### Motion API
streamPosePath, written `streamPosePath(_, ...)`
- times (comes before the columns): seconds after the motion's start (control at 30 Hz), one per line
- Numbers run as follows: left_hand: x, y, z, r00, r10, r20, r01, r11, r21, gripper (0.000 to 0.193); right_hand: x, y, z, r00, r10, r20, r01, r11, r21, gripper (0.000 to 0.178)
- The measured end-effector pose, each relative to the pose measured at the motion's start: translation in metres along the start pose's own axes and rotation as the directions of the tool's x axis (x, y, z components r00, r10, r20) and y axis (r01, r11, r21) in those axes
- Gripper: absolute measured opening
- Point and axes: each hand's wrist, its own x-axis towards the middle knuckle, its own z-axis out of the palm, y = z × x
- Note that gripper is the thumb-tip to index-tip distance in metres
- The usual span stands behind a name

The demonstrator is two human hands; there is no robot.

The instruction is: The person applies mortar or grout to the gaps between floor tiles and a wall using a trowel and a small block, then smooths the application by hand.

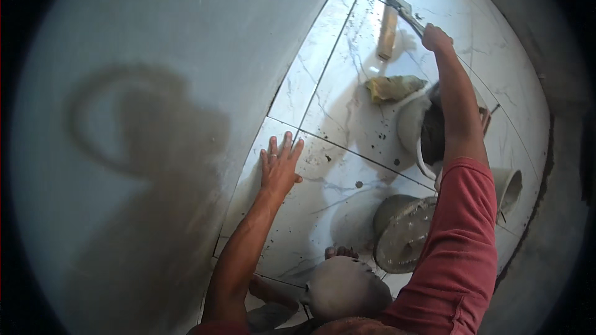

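Observation:
My left hand [281, 164] lies flat with spread fingers on the marble-patterned floor tiles [335, 108], close to the wall and beside a tile joint. At the far end of my stretched arm, my right hand [437, 38] is closed round the grey handle of a tool with a flat, blocky head [398, 3]; its exact kind is unclear. That head is over or against one end of a wooden piece [388, 34] on the tiles. Nearer to me lies a crumpled yellowish bag or cloth [395, 88].
A pale bucket [410, 125] is partly hidden behind my right arm. Nearer stands a round container of wet grey mortar [406, 236]. Another pale container [510, 191] lies to the right. A grey wall [186, 18] borders the left. Dark crumbs [359, 184] dot the tiles.

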Motion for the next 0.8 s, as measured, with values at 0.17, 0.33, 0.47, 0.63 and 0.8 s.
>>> streamPosePath(0.17,0.003,0.002,-0.003,0.997,-0.027,0.071,0.028,1.000,-0.015,0.096,0.038,-0.007,0.020,0.995,0.083,0.048,-0.078,0.992,-0.104,0.042)
streamPosePath(0.33,0.012,0.010,-0.002,0.998,0.033,0.053,-0.031,0.999,-0.042,0.093,0.099,0.057,0.084,0.999,-0.026,-0.029,0.024,0.998,-0.061,0.047)
streamPosePath(0.47,0.006,-0.004,0.002,0.999,0.012,0.047,-0.009,0.998,-0.063,0.097,0.112,0.029,0.095,0.969,-0.213,0.129,0.218,0.975,-0.033,0.047)
streamPosePath(0.63,0.003,-0.004,0.000,0.998,-0.017,0.060,0.021,0.997,-0.077,0.095,0.069,-0.014,0.063,0.958,-0.187,0.216,0.192,0.981,0.001,0.048)
streamPosePath(0.8,0.012,0.004,0.010,0.998,0.034,0.056,-0.027,0.992,-0.123,0.094,0.077,0.024,0.086,0.984,-0.175,0.034,0.176,0.984,-0.020,0.051)
